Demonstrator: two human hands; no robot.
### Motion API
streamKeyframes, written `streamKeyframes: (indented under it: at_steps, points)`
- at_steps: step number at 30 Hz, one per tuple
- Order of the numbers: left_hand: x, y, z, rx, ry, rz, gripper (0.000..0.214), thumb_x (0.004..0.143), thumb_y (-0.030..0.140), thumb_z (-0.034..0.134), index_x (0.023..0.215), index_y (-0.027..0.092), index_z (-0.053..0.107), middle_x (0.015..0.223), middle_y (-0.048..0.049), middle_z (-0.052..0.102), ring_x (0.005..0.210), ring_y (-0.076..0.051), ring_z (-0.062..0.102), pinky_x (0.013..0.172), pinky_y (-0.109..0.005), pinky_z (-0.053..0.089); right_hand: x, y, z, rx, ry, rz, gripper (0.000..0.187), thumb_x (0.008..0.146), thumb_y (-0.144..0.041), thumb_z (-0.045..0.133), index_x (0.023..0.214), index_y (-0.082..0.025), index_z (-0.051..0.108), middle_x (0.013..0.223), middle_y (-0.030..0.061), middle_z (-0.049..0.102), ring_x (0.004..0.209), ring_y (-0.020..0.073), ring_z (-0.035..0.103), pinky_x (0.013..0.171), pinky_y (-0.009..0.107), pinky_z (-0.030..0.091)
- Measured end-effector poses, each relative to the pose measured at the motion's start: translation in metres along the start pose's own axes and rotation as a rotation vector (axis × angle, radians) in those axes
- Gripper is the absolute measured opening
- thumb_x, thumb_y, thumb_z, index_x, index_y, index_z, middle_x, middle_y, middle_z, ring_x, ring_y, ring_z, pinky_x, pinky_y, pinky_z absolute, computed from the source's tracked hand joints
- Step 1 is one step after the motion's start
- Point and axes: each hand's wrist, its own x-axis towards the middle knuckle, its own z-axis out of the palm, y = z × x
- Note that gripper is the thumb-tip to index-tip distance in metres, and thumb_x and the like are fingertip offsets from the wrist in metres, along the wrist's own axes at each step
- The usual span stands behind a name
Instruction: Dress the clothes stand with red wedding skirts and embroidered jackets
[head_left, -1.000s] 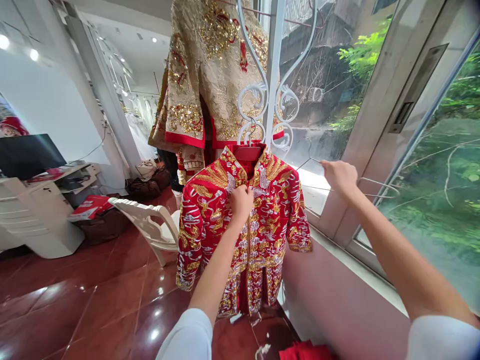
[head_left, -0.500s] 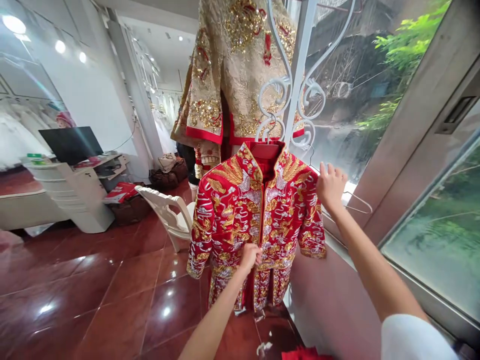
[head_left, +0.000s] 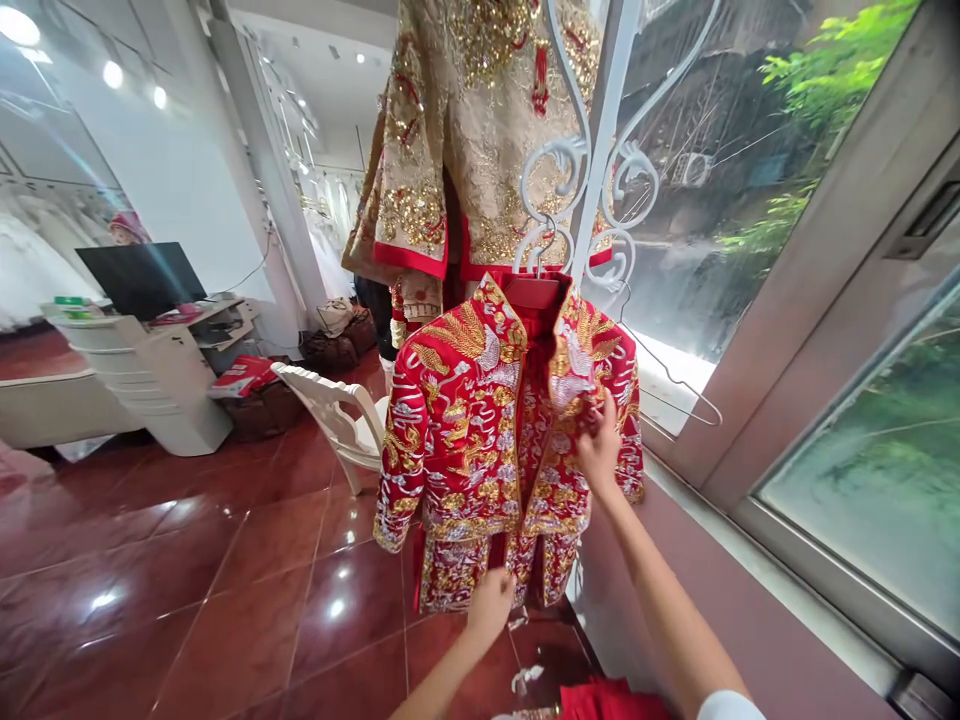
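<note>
A red jacket point(head_left: 469, 440) with gold and silver embroidery hangs on a red hanger point(head_left: 534, 292) by the white scrolled stand. Its front is parted, and the panel on the right is folded outward, baring the inside. My right hand point(head_left: 600, 450) has its fingers closed on that folded panel. Lower down, my left hand point(head_left: 491, 602) is curled in front of the matching embroidered skirt point(head_left: 454, 575); whether cloth is between its fingers is hidden. Above hangs a beige garment point(head_left: 487, 170) with gold sequins and red trim.
The white metal stand point(head_left: 600, 130) rises before a window point(head_left: 675, 260). A bare wire hanger point(head_left: 667, 375) hangs beside the jacket. At left are a carved white chair point(head_left: 337, 425) and a desk with a monitor point(head_left: 141, 280). Red cloth point(head_left: 611, 700) lies low at the front.
My right hand has moved from the jacket's shoulder down and left onto the front panel, which is now folded open. My left hand has dropped from the jacket's front to the skirt.
</note>
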Motion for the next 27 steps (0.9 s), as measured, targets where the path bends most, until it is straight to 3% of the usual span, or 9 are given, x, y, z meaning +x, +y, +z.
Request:
streamKeyframes:
  at_steps: [2,3,6,10,13,16,20,23,27]
  points:
    - [0.019,0.034,-0.019,-0.004,0.193,0.276,0.029,0.090,0.031,0.044,0.113,0.018,0.056,0.117,-0.0110,0.059,0.114,-0.023,0.053,0.100,-0.040,0.040,0.002,-0.008,-0.031,0.253,0.030,0.148,0.056,0.067,-0.022,0.053,0.123,-0.015,0.053,0.102,0.0105,0.066,0.088,0.0212,0.061,0.075,0.034,0.049]
    - [0.031,0.055,-0.032,0.009,0.378,0.436,0.038,0.090,0.033,0.043,0.124,0.018,0.049,0.129,-0.0143,0.051,0.124,-0.025,0.044,0.104,-0.043,0.034,0.003,-0.014,-0.047,0.369,0.031,0.212,0.050,0.063,-0.022,0.057,0.112,-0.016,0.060,0.096,0.0078,0.067,0.080,0.0198,0.062,0.071,0.033,0.050]
    - [0.060,0.108,-0.077,0.183,0.764,0.533,0.074,0.079,0.045,0.057,0.139,0.011,0.031,0.146,-0.0232,0.027,0.136,-0.036,0.021,0.107,-0.056,0.022,0.008,-0.031,-0.086,0.571,0.065,0.334,0.032,0.053,-0.020,0.059,0.084,-0.018,0.066,0.074,0.0012,0.067,0.059,0.0151,0.058,0.055,0.027,0.046]
    - [0.074,0.118,-0.130,0.366,0.841,0.414,0.064,0.083,0.032,0.053,0.140,0.015,0.030,0.146,-0.0205,0.028,0.133,-0.035,0.029,0.102,-0.057,0.027,0.024,-0.051,-0.109,0.559,0.103,0.309,0.018,0.051,-0.020,0.054,0.067,-0.018,0.062,0.053,-0.0030,0.057,0.049,0.0136,0.052,0.048,0.024,0.040]
    - [0.070,0.101,-0.140,0.406,0.878,0.404,0.054,0.087,0.027,0.046,0.139,0.016,0.035,0.145,-0.0186,0.031,0.134,-0.033,0.028,0.106,-0.056,0.021,0.029,-0.059,-0.104,0.527,0.103,0.294,0.013,0.052,-0.023,0.056,0.064,-0.019,0.059,0.051,-0.0034,0.054,0.053,0.0149,0.052,0.051,0.025,0.041]
    - [0.060,0.087,-0.116,0.426,0.708,0.600,0.050,0.086,0.028,0.047,0.135,0.016,0.042,0.143,-0.0187,0.034,0.134,-0.033,0.026,0.107,-0.055,0.022,0.023,-0.062,-0.089,0.486,0.075,0.278,0.012,0.054,-0.027,0.054,0.061,-0.018,0.056,0.054,-0.0028,0.054,0.054,0.0132,0.049,0.051,0.024,0.039]
    - [0.044,0.066,-0.057,0.583,0.059,1.157,0.021,0.082,0.023,0.052,0.092,0.017,0.069,0.102,-0.0135,0.064,0.113,-0.027,0.049,0.109,-0.046,0.025,0.014,-0.059,-0.077,0.437,0.065,0.264,0.012,0.055,-0.029,0.050,0.059,-0.018,0.051,0.053,-0.0033,0.048,0.050,0.0100,0.039,0.048,0.022,0.034]
    - [0.034,0.047,-0.032,0.600,-0.086,1.186,0.022,0.082,0.019,0.050,0.069,0.018,0.068,0.077,-0.0100,0.065,0.092,-0.024,0.055,0.104,-0.045,0.029,0.014,-0.054,-0.075,0.406,0.068,0.270,0.010,0.054,-0.028,0.047,0.058,-0.018,0.047,0.052,-0.0044,0.042,0.049,0.0091,0.034,0.048,0.022,0.030]
    - [0.025,0.037,-0.051,0.533,-0.193,1.113,0.033,0.089,0.024,0.042,0.063,0.020,0.062,0.066,-0.0051,0.062,0.079,-0.020,0.052,0.099,-0.043,0.029,0.017,-0.051,-0.076,0.152,0.195,0.126,0.008,0.059,-0.025,0.042,0.055,-0.019,0.042,0.052,-0.0042,0.034,0.050,0.0093,0.028,0.050,0.023,0.025]
